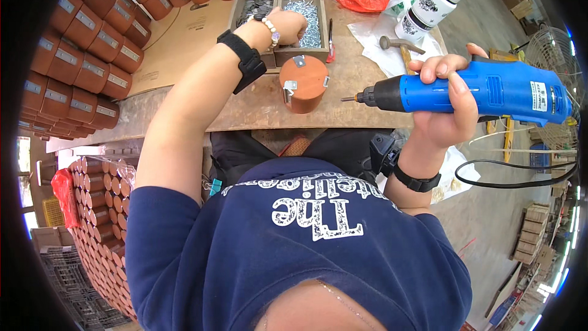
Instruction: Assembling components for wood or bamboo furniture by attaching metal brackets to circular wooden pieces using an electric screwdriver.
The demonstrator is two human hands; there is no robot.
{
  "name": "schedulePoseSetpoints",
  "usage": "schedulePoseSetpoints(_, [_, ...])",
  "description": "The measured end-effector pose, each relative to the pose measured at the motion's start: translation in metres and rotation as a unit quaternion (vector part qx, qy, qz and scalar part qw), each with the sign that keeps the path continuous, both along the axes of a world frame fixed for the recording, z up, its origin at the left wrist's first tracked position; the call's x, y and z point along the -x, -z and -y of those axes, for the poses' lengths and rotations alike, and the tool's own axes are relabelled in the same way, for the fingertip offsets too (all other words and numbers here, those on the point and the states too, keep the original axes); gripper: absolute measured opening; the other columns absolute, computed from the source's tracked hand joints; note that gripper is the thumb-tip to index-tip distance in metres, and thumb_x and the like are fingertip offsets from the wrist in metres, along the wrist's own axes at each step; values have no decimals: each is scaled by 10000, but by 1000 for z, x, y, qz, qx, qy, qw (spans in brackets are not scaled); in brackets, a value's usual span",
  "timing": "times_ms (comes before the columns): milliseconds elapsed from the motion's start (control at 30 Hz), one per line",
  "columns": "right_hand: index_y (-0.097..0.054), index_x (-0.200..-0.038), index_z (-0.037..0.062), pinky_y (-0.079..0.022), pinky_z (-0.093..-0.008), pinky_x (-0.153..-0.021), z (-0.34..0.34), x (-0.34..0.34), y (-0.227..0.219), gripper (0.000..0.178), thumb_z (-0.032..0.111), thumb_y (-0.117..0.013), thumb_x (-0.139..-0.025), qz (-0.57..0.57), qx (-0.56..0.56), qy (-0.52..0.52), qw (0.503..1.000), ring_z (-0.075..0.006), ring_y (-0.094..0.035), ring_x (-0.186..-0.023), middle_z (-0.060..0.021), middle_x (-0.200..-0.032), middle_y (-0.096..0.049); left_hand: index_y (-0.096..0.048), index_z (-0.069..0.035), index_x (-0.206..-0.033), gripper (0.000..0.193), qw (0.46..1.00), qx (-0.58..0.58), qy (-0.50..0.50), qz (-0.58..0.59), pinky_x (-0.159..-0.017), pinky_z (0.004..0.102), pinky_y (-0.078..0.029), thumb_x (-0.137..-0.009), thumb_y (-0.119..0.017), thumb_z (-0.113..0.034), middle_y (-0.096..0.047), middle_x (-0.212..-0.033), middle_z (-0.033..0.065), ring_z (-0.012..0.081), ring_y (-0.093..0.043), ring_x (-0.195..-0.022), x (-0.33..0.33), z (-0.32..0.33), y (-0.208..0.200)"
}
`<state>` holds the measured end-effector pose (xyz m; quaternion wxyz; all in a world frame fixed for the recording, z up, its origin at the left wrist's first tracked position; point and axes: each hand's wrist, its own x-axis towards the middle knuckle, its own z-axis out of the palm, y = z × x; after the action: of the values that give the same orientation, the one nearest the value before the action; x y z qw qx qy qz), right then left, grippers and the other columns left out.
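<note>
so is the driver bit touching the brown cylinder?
No. The driver is held up in the right hand, its bit clear of the brown cylinder.

Left arm stretched forward, elbow nearly straight, black band on the forearm, bead bracelet at the wrist. Left hand point(288, 24) palm down, fingers curled and dipped out of sight. Right arm bent, raised to the side, black strap at the wrist. Right hand point(444, 101) closed in a full grip, thumb on top.

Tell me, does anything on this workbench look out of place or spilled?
Nothing stands out. The left hand reaches into the tray of screws, the right hand holds the blue electric screwdriver, and the brown cylinder sits upright.
</note>
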<state>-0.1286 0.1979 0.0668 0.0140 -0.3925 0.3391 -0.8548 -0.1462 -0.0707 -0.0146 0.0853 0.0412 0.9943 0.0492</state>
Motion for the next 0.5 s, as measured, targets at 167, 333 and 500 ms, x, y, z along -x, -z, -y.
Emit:
schedulePoseSetpoints(167, [-242,-1148,-40,-477,-436,-668,3,0,-2,504,32,-482,-710,-1,9,-10,1000,-227,-539,-646,-125,-742,-512,-575,-83,-682,180,995,-28,-31,-96,-690,364,-366,-661,-659,-241,-594,-667,53,242,-561,-707,-9,4,3])
schedulePoseSetpoints(333, [-246,-1148,-39,-478,-437,-674,4,-1,-2,499,34,-477,-713,-8,6,-9,1000,-227,-537,-644,-125,-742,-509,-566,-32,-705,151,970,-150,-19,-189,-613,320,-445,-676,-644,-158,-609,-694,81,233,-584,-656,-25,2,-5])
schedulePoseSetpoints(500, [-318,-1133,-15,-453,-447,-714,3,1,-2,474,120,-468,-705,-21,-4,9,1000,-207,-498,-673,-115,-754,-498,-573,-6,-732,123,930,-283,-22,-236,-611,269,-465,-697,-632,-109,-611,-698,79,166,-593,-652,-57,-15,-24])
